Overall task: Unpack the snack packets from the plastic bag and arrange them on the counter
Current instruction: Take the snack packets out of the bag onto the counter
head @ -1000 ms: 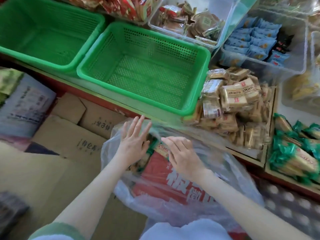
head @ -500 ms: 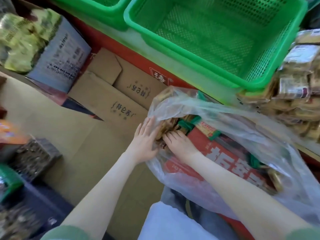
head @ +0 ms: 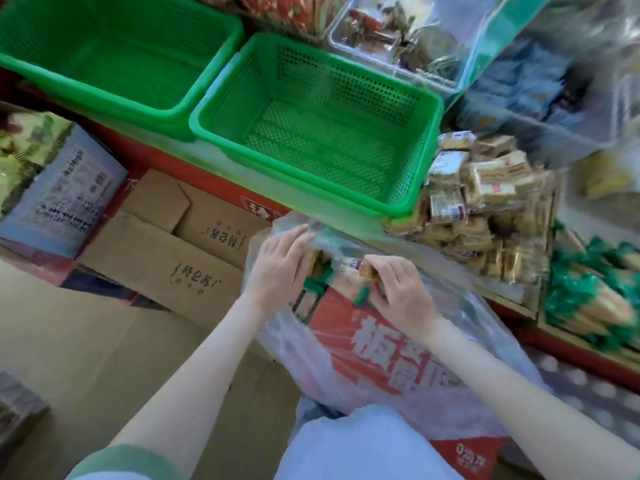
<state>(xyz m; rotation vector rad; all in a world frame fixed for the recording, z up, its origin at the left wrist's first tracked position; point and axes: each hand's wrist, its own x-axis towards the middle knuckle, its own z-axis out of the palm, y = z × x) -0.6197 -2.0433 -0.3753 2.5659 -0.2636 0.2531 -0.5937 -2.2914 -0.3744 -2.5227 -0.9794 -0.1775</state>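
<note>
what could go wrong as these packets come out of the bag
The snack packets are a loose bunch between the left hand and right hand; some may slip back or fall to the floor. The thin plastic bag could snag and lift with them. The pile of packets beside the green basket looks easily toppled.

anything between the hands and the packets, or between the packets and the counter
Nothing visible at the grip: the right hand pinches packets in the bag's mouth, the left hand beside them. Toward the counter, only the bag's loose rim rises in between.
</note>
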